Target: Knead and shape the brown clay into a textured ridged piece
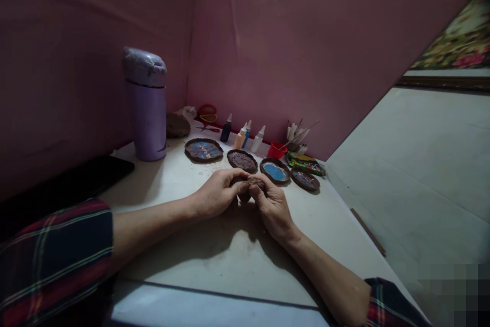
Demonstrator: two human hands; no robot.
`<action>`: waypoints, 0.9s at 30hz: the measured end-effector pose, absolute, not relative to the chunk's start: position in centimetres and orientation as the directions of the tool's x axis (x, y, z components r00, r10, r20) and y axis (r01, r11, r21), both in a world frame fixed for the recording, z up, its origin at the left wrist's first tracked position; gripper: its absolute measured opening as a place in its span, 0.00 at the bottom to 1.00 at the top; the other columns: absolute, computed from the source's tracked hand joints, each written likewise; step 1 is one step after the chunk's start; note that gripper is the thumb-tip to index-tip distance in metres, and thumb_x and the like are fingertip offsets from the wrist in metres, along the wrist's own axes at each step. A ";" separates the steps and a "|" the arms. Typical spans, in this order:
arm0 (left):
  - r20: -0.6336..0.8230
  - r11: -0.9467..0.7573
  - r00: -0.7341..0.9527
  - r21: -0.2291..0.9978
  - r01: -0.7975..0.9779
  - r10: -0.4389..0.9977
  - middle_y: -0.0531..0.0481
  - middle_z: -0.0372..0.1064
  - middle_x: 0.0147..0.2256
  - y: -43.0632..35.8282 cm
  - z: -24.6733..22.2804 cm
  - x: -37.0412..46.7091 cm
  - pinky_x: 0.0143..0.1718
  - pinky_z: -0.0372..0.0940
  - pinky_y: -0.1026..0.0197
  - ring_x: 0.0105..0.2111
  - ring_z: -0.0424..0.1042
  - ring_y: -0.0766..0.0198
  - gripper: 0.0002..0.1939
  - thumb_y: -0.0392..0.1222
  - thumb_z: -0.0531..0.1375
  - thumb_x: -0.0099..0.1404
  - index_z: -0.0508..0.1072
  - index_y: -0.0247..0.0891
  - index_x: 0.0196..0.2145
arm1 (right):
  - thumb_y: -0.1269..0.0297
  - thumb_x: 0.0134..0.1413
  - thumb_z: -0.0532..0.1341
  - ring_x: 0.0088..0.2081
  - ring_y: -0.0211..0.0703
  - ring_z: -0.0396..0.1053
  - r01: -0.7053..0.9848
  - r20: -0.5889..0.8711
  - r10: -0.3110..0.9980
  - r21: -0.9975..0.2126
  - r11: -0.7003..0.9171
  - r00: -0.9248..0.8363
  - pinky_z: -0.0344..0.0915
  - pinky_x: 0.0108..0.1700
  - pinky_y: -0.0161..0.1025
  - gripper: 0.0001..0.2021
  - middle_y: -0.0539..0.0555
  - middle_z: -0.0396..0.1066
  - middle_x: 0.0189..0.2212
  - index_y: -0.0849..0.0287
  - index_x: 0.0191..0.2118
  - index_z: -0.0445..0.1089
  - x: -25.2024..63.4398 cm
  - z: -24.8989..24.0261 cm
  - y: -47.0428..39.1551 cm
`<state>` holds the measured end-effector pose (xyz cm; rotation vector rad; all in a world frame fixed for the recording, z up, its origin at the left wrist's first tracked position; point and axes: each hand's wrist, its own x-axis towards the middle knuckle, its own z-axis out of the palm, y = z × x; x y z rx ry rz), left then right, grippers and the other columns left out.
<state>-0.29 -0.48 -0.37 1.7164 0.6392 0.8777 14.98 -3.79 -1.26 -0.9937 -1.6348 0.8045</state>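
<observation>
A small lump of brown clay (245, 197) is pinched between both hands above the white table, partly hidden by the fingers. My left hand (218, 192) is closed on its left side, thumb and forefinger against it. From the right, my right hand (273, 207) grips the same clay with its thumb bent over the top. Just beyond the hands lie several shallow brown clay dishes with wavy rims: one with blue and orange flecks (203, 150), one with purplish specks (242, 161), one filled with bright blue (275, 171), and a darker one (305, 178).
A tall lilac bottle (149, 112) stands at left, near a large clay lump (177, 126). Small paint bottles (240, 137), red-handled scissors (210, 129), a red cup (276, 150) and a green box (305, 162) line the back. A dark phone-like slab (111, 171) lies left. Pink panels rise behind.
</observation>
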 end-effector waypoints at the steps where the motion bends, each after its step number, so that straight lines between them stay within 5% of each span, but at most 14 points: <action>1: 0.245 -0.302 0.588 0.953 -0.002 0.771 0.48 0.69 0.28 -0.5 -0.4 -0.3 0.19 0.63 0.68 0.22 0.67 0.69 0.16 0.47 0.53 0.63 0.69 0.31 0.41 | 0.56 0.57 0.56 0.26 0.36 0.62 0.222 0.417 0.898 -0.871 0.439 -0.140 0.60 0.30 0.33 0.11 0.47 0.63 0.23 0.59 0.37 0.66 15.0 -1.3 -3.8; 27: 0.187 -0.266 0.586 0.963 0.050 0.788 0.50 0.66 0.25 -0.4 -0.2 -0.3 0.17 0.63 0.68 0.19 0.65 0.70 0.17 0.49 0.54 0.63 0.69 0.32 0.41 | 0.54 0.57 0.56 0.27 0.36 0.62 0.272 0.413 0.900 -0.858 0.436 -0.139 0.60 0.29 0.32 0.13 0.49 0.65 0.25 0.60 0.39 0.67 15.2 -1.7 -3.6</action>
